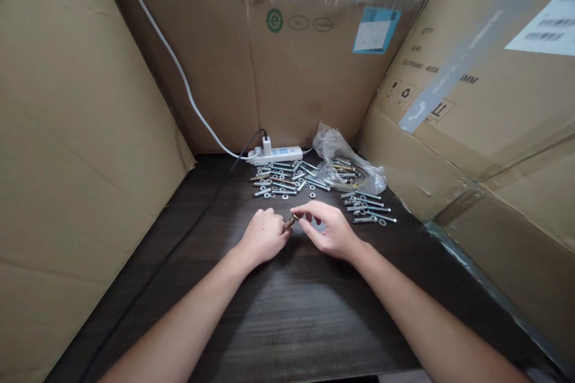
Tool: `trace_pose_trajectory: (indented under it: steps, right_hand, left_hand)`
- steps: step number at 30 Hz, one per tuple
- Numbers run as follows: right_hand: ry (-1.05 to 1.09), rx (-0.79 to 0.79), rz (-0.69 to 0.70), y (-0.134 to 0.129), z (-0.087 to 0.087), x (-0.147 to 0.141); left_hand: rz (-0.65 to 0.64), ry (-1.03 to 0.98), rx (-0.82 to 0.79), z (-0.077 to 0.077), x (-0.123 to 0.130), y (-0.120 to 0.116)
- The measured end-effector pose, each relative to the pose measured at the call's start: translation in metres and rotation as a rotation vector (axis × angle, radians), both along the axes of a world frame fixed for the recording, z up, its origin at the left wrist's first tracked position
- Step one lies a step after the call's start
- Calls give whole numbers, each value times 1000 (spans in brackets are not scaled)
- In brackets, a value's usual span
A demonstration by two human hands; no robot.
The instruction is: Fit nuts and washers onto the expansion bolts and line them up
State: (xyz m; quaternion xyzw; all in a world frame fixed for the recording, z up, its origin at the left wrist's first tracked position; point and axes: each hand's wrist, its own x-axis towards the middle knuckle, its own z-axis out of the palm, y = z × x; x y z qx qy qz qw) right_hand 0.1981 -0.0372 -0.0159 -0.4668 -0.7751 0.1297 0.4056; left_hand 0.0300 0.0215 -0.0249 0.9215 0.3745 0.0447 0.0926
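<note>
My left hand [265, 234] is closed around a brass-coloured bolt [290, 222], which slants up to the right out of the fist. At the bolt's upper end, the thumb and index finger of my right hand [327, 228] pinch together; whether they hold a nut or washer there is too small to tell. Both hands are low over the dark table [296, 317]. Just beyond them lies a spread of silver bolts, sleeves and washers [287, 182], with a few brass-coloured ones among them. A single washer [312, 195] sits nearest my fingers.
More bolts and washers [371, 208] lie in a group at the right. Behind them is a clear plastic bag [335, 152] with hardware in it. A white power strip [287, 154] with a plugged-in adapter stands at the back. A black cable [179, 242] crosses the left side. Cardboard boxes [202, 66] wall in three sides.
</note>
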Motion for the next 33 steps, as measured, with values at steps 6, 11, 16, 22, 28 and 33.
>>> trace_pose_trajectory:
  steps: [6, 11, 16, 22, 28, 33]
  right_hand:
    - [-5, -24, -71, 4, -4, 2]
    - [-48, -60, -116, 3, -1, 4]
    - [-34, -51, -33, 0, 3, 4]
    - [-119, -84, -76, 1, 4, 5]
    - [-83, -79, -104, 1, 4, 7]
    - [-60, -48, -2, 1, 0, 6]
  left_hand:
    - [-37, 46, 47, -3, 0, 1]
    - [-46, 46, 65, -6, 0, 2]
    - [-24, 41, 59, -6, 1, 2]
    - [-41, 48, 73, -5, 0, 2]
    - [-28, 51, 66, -5, 0, 2]
    - [-24, 46, 56, -5, 0, 3]
